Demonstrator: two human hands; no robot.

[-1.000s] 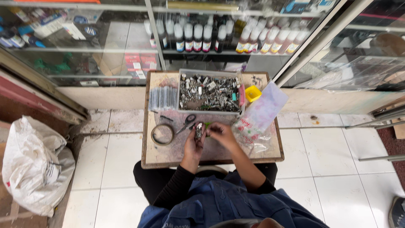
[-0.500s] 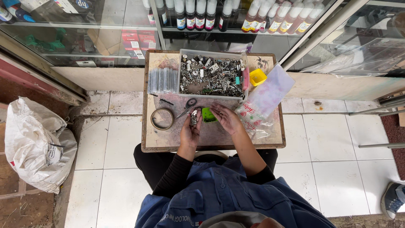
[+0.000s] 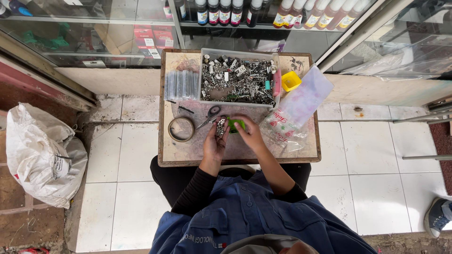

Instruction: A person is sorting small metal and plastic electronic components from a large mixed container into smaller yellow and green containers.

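My left hand (image 3: 214, 142) is raised over the small worn table (image 3: 175, 155), palm up, fingers curled around a small cluster of metal parts (image 3: 220, 126). My right hand (image 3: 249, 132) is beside it, pinching a small green piece (image 3: 234, 124) that touches the metal cluster. Both hands meet at the table's middle, just in front of a clear plastic tray (image 3: 205, 95) heaped with several small metal parts. Scissors (image 3: 210, 116) lie just left of the hands.
A tape ring (image 3: 181, 129) and a ridged clear pack (image 3: 181, 84) lie on the table's left. A yellow cup (image 3: 290, 81) and plastic bags (image 3: 296, 110) lie right. Glass display cases with bottles stand behind. A white sack (image 3: 40, 153) sits left; someone's shoe (image 3: 438, 216) right.
The camera view has shifted slightly. My hands stay together over the table's middle, still working the green piece against the metal parts.
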